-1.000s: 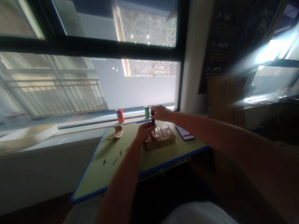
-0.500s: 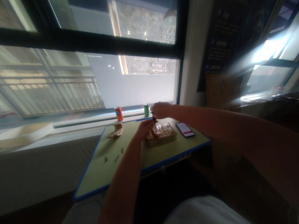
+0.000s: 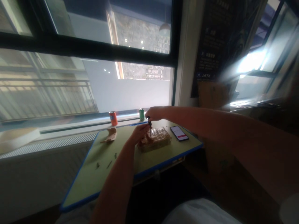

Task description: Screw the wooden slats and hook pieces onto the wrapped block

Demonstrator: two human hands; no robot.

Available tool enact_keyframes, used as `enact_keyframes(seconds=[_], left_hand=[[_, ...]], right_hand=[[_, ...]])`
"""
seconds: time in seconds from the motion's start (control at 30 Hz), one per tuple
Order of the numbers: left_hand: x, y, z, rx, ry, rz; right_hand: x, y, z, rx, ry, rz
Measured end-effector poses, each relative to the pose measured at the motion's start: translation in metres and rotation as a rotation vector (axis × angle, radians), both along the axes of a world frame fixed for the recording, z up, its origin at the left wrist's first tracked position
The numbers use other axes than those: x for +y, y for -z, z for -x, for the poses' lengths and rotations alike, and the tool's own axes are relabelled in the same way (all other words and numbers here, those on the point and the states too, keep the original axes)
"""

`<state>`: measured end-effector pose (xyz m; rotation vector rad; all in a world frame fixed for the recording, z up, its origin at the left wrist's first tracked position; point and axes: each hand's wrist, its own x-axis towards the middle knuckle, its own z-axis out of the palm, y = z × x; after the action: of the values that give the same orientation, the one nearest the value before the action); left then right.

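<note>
Dark-handled screwdriver stands nearly upright over wrapped package.

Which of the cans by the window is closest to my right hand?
The green can, seen just left of your right hand; the orange-red can stands farther left.

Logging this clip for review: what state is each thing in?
Right hand: closed on tool
Left hand: at tool, grip unclear
Tool: upright, shaft down
Phone: flat, screen lit
Orange can: upright
Green can: upright
Wrapped block: lying flat
Curved piece: loose
Small parts: lying loose
</note>
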<state>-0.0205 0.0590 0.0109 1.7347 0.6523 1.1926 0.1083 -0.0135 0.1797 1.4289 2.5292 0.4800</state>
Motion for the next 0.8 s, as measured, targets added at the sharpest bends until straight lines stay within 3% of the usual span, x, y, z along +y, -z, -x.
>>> enact_keyframes(seconds=[0.33, 0.57, 0.8], left_hand=[[-0.006, -0.0018, 0.0037, 0.013, -0.002, 0.045], [-0.0055, -0.0028, 0.008, 0.046, 0.023, 0.077], [-0.0062, -0.0018, 0.0066, 0.029, 0.012, 0.062]], right_hand=[[0.006, 0.0039, -0.0028, 0.063, 0.052, 0.083], [0.0027, 0.0031, -0.0042, 0.108, -0.067, 0.109], [0.0077, 0.0058, -0.0063, 0.112, 0.037, 0.109]])
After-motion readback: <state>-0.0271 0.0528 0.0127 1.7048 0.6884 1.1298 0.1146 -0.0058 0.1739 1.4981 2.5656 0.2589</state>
